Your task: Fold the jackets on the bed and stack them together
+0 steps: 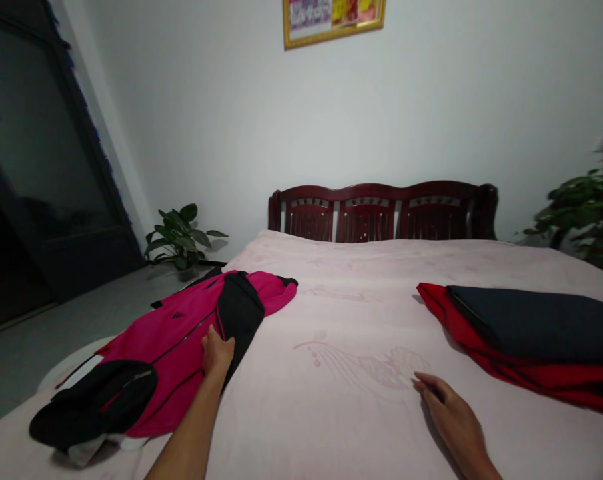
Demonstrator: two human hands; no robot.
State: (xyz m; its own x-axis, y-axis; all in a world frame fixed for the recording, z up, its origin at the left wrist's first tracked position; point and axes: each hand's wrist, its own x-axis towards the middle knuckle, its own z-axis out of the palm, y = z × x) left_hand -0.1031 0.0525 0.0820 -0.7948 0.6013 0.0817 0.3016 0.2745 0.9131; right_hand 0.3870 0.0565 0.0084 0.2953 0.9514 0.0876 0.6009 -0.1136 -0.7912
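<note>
Under the left hand (218,351), in the head view I am watching from afar, lies a pink-and-black jacket (171,357), its long axis slanting from near left to far right. I see its dark-cuffed pink end (281,293) pointing away, beyond and right of those fingers, while a rounded black end lies nearer and left of them. Most of the pink body spreads left of the fingertips, which bend against the cloth beside a black panel (241,303); whether they pinch any fabric I cannot tell, since the hand covers the contact. My right hand (454,417) is loosely curled and holds nothing I can see, well apart from the jacket over the bedsheet (301,413). Beyond and right of its fingers, a dark-and-red folded pile (536,327) is cut off by the frame. I cannot make out what forms the jacket's black near end.
</note>
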